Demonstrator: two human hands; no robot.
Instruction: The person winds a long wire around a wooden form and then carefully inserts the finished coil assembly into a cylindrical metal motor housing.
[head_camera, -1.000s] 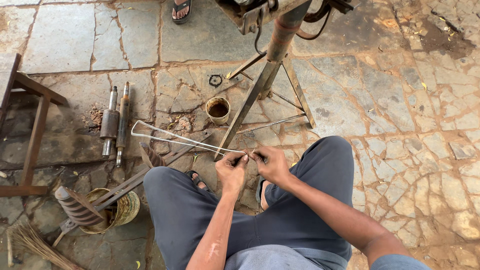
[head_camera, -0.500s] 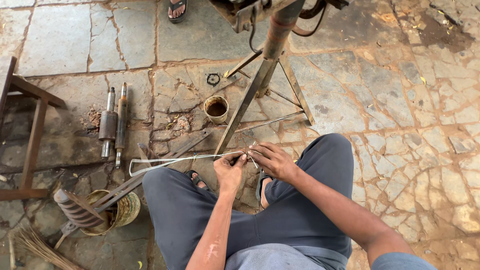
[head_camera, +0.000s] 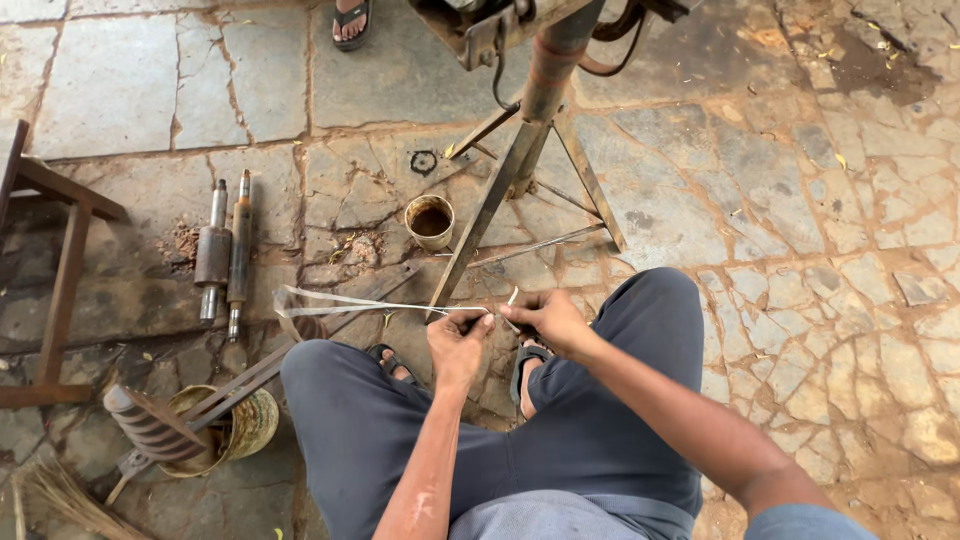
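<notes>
Seated over the stone floor (head_camera: 760, 200), the person pinches the near ends of a thin bent wire loop (head_camera: 380, 306), left hand (head_camera: 458, 345) and right hand (head_camera: 545, 318) both closed on it. It looks like bending work; next calls for steady grip. The loop stretches leftward, pale, narrow.

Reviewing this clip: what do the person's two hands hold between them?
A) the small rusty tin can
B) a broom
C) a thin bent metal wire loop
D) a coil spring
C: both the left hand and the right hand pinch the ends of the thin wire loop, which extends leftward above the stone floor.
</notes>
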